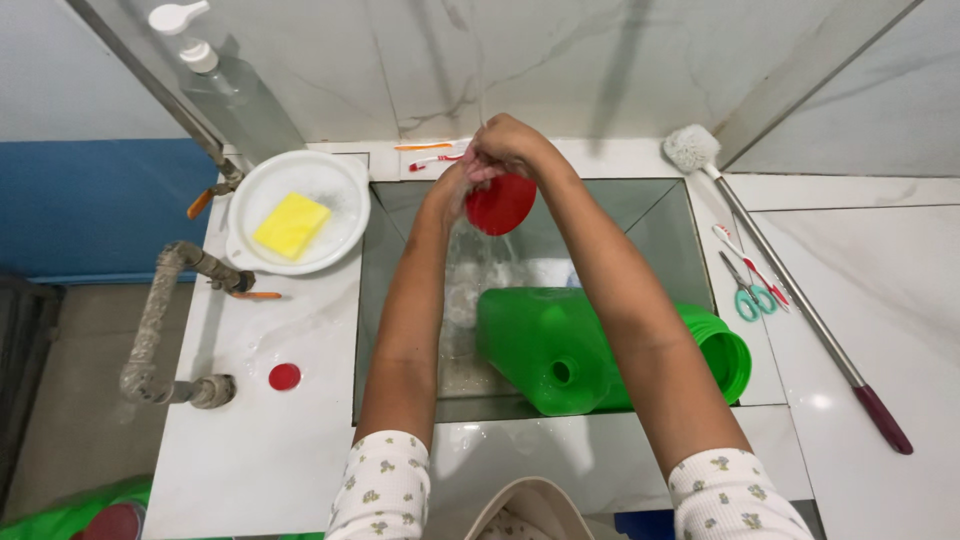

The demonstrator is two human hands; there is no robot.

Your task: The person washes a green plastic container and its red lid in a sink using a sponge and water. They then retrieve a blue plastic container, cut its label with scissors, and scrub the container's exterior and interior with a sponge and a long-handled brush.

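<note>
**Rinsing a red lid over the sink**

Holding the red lid (pixel 500 204) above the sink's (pixel 640 205) far edge, both hands meet: right hand (pixel 512 146) fingers clamp its top rim, left hand (pixel 455 185) presses its side under running water. A green container (pixel 560 345) lies tipped in the sink below.

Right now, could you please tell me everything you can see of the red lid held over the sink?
The red lid is a round, glossy disc that looks like plastic, with a smooth face turned toward the camera. It hangs tilted above the far end of the sink, under a thin stream of water. Both hands grip its upper edge: the left hand at its left side, the right hand over the top, hiding that part. Water runs off its lower rim. Nothing else touches it.
</note>
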